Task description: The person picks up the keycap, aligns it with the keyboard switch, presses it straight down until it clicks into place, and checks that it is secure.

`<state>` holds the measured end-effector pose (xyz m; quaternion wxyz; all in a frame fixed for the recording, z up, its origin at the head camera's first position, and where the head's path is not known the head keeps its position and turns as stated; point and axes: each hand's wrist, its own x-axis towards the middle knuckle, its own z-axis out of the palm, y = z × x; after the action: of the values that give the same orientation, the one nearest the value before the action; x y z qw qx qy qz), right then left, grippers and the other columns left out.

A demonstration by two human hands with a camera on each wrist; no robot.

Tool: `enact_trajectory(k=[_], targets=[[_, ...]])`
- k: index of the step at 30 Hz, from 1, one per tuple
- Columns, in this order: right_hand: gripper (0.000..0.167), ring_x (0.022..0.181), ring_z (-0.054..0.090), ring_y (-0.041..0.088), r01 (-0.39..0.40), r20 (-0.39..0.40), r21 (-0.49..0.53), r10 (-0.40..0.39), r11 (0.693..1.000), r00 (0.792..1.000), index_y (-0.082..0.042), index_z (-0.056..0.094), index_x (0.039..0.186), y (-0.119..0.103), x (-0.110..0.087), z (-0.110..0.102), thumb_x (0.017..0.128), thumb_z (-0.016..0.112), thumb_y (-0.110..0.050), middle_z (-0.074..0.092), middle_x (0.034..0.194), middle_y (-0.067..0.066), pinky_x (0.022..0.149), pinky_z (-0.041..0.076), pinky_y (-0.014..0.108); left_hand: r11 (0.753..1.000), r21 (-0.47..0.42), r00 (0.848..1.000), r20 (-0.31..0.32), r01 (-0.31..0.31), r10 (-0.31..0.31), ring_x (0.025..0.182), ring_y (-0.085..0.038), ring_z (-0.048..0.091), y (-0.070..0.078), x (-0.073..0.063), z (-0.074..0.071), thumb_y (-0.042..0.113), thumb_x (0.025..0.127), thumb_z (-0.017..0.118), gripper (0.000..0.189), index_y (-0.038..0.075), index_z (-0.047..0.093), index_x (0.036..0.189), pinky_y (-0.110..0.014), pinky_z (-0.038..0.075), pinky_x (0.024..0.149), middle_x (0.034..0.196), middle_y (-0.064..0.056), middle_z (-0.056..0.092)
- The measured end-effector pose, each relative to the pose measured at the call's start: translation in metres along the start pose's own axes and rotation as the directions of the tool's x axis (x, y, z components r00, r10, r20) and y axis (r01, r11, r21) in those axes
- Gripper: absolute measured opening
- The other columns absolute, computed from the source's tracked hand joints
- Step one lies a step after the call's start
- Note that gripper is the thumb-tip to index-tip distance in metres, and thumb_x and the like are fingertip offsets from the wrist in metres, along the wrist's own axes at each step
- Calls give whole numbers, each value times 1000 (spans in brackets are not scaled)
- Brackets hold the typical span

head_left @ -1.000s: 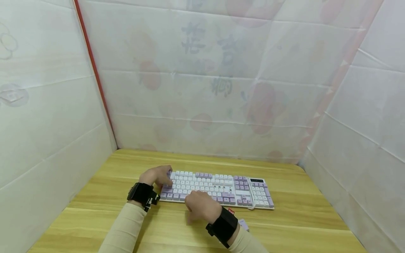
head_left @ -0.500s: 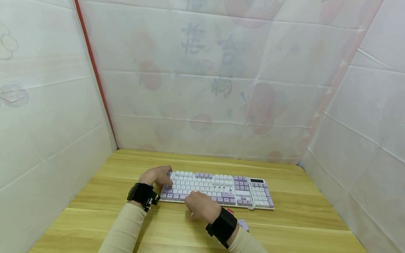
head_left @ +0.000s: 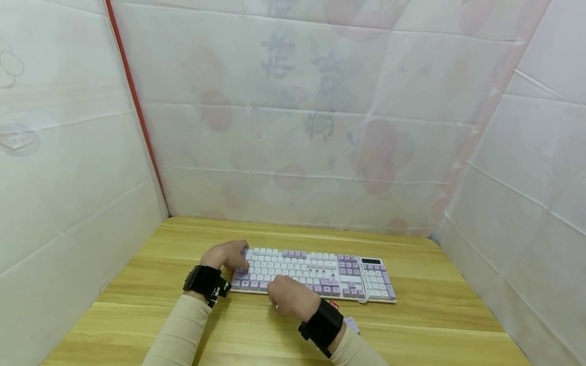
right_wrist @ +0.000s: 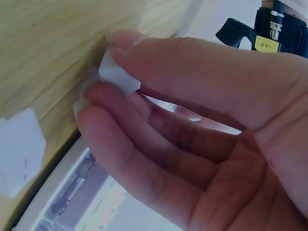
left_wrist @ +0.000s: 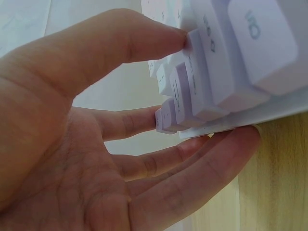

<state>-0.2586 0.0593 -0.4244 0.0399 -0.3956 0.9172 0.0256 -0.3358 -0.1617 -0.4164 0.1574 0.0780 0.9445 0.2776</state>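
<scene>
A white and lavender keyboard [head_left: 286, 264] lies on the wooden table. At its left end my left hand [head_left: 229, 255] grips it, with the thumb on the lavender side keys and the other fingers along and under the edge. In the left wrist view, the thumb tip touches the Caps Lock key [left_wrist: 195, 72]. My right hand [head_left: 293, 298] is at the keyboard's front edge. In the right wrist view, its thumb and fingers pinch a small white keycap [right_wrist: 118, 77]; the head view hides this keycap behind the hand. Dark switches [head_left: 317, 270] show between the keys on the keyboard's right half.
A folded white cable [head_left: 363, 282] lies across the keyboard near the number pad. Close to my right wrist are a red tag [head_left: 334, 305] and a pale lavender piece [head_left: 351, 325]. A white block [right_wrist: 21, 151] lies beside the keyboard. Cloth walls [head_left: 293, 127] enclose the table.
My right thumb has drawn up slightly toward the fingers since a second ago. The left hand and the keyboard stay in place.
</scene>
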Motion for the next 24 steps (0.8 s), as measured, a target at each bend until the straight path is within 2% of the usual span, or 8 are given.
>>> enact_trajectory(k=[3, 6, 8, 12, 14, 17, 20, 24], targets=[[47, 56, 29, 2, 25, -7, 10, -25, 1000, 1000, -19, 46, 58, 1, 0, 0, 80, 82, 1, 37, 59, -11, 52, 26, 16, 1000, 5, 1000, -2, 0, 0, 89, -22, 60, 0, 0, 0, 12, 80, 78, 49, 7, 57, 124, -32, 52, 73, 110, -8, 62], [57, 56, 20, 5, 34, -6, 22, -34, 999, 999, -19, 31, 60, 2, 1, 0, 79, 79, 5, 21, 63, -8, 52, 19, 18, 1000, 9, 1000, -5, -4, 4, 89, -22, 60, 0, 0, 0, 12, 81, 78, 50, 7, 56, 125, -33, 52, 73, 111, -9, 62], [56, 55, 21, 4, 30, -11, 23, -30, 999, 999, -19, 32, 60, 1, 0, 0, 78, 79, 6, 22, 62, -8, 50, 19, 18, 1000, 11, 1000, -8, -5, 5, 89, -22, 61, 0, 0, 1, 12, 81, 78, 51, 6, 56, 126, -34, 53, 73, 112, -10, 62], [46, 56, 31, 2, 27, -20, 18, -27, 999, 999, -18, 46, 59, 1, 0, 1, 80, 78, 7, 43, 62, -9, 50, 27, 15, 1000, 9, 1000, -7, -5, 5, 90, -22, 60, 0, 0, 1, 12, 81, 78, 51, 6, 56, 127, -34, 53, 73, 111, -10, 62], [46, 56, 33, 2, 29, -22, 16, -29, 999, 999, -18, 47, 58, 1, 0, 2, 81, 77, 7, 49, 64, -8, 50, 28, 15, 1000, 5, 1000, -5, -3, 3, 89, -23, 60, 0, 0, 1, 12, 81, 78, 50, 7, 56, 126, -34, 52, 72, 110, -9, 61], [49, 56, 33, 1, 30, -24, 11, -30, 999, 999, -20, 45, 58, 1, 0, 4, 84, 77, 6, 53, 65, -9, 52, 29, 15, 1000, 1, 1000, -4, -5, 5, 88, -23, 60, -1, 0, 1, 12, 81, 77, 51, 6, 56, 126, -33, 52, 72, 111, -10, 61], [54, 55, 31, 1, 20, -23, 2, -19, 1000, 1000, -20, 37, 58, 0, 0, 4, 84, 76, 6, 49, 61, -9, 53, 28, 15, 1000, 7, 1000, -6, -7, 7, 88, -22, 60, -1, 0, 1, 12, 81, 78, 52, 6, 55, 128, -34, 52, 72, 112, -10, 61], [52, 56, 30, 1, 15, -23, -9, -15, 1000, 1000, -20, 39, 58, 1, 1, 3, 83, 77, 5, 48, 59, -9, 54, 28, 16, 1000, 19, 1000, -12, -9, 9, 89, -22, 60, -1, 0, 1, 13, 81, 78, 52, 6, 55, 128, -35, 52, 74, 113, -10, 62]])
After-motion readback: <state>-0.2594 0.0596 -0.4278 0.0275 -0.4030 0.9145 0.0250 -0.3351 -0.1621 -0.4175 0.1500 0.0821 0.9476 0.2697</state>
